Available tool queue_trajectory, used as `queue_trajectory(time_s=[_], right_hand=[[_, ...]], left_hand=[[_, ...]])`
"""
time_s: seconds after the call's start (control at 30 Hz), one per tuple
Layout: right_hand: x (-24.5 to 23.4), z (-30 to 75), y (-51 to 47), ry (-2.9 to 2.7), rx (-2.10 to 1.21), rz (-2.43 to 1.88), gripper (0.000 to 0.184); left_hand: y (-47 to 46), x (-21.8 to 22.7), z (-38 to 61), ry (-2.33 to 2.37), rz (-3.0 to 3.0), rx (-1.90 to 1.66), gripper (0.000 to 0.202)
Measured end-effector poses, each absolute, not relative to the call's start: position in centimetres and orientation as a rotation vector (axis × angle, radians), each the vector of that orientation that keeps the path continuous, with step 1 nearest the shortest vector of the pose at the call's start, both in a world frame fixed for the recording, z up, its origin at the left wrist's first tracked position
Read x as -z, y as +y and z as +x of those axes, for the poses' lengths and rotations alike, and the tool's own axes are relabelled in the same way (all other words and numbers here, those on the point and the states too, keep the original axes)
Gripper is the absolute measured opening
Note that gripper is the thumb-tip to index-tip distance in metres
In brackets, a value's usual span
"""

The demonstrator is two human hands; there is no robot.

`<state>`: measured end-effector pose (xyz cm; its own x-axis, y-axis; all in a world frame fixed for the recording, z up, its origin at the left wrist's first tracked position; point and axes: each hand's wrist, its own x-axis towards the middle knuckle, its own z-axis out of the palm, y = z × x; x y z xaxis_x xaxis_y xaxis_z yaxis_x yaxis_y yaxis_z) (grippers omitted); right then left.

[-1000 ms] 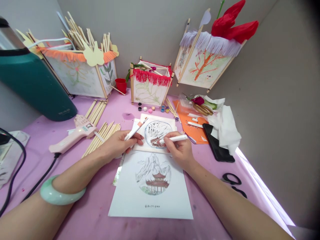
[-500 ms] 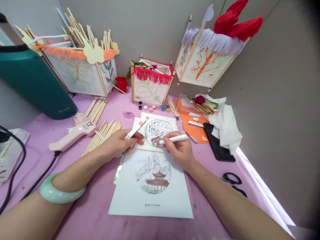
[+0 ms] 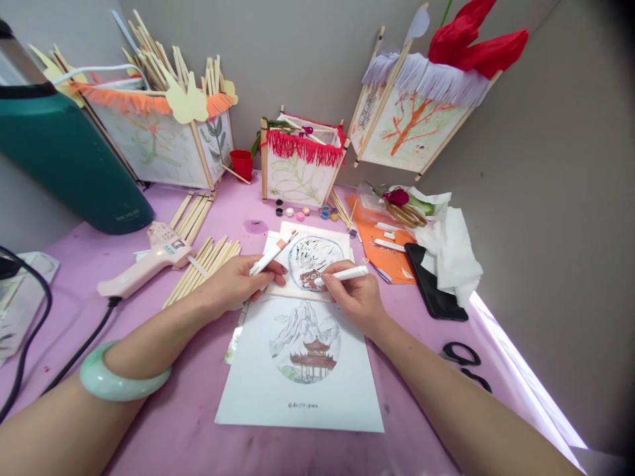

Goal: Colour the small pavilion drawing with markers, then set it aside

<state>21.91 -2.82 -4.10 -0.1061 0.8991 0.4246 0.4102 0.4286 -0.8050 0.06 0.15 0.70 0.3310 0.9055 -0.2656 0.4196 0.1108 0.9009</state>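
Note:
My left hand (image 3: 253, 279) is closed around a paintbrush (image 3: 274, 252) with a white handle and an orange band, its bristles pointing up and away. Fingers of that hand rest at the left edge of a white drawing sheet (image 3: 284, 233). On this sheet a blue ring surrounds black strokes and a brown building. My right hand (image 3: 354, 296) grips a white pen (image 3: 347, 274), whose tip is at the brown building. Just below lies a printed picture (image 3: 258, 396) of mountains and a red-roofed pavilion, partly under the drawing sheet.
A pink glue gun (image 3: 143, 264) and wooden sticks (image 3: 203, 268) lie left, near a green bottle (image 3: 74, 158). Small paint pots (image 3: 300, 216) stand beyond the sheet, before a red-fringed paper lantern (image 3: 297, 175). At right are a black phone (image 3: 431, 284), tissues (image 3: 454, 248) and scissors (image 3: 461, 354).
Both hands keep their holds and almost the same places. The white pen's back end has shifted very slightly left, and the whole view has tilted a little.

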Motion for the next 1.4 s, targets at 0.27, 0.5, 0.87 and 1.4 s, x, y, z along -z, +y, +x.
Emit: queue_trajectory(time_s=[0.27,0.5,0.87,1.4], right_hand=[[4.19,21.9,-2.76,-1.726,-0.655,-1.119,0.015],[4.15,21.88,-2.74,-1.733,-0.638,-1.121,0.015],[4.19,21.9,-2.74,-1.709,-0.617,-1.137,0.012],[4.08,21.82,-2.67,-1.715,-0.637,-1.115,0.01]], left_hand=[[0.1,-0.7,0.09,1.272,1.489,-0.571,0.019],[0.12,-0.41,0.05,1.265,1.499,-0.571,0.02],[0.19,-0.32,0.02,1.259,1.503,-0.57,0.023],[0.3,-0.34,-0.05,1.273,1.52,-0.516,0.025]])
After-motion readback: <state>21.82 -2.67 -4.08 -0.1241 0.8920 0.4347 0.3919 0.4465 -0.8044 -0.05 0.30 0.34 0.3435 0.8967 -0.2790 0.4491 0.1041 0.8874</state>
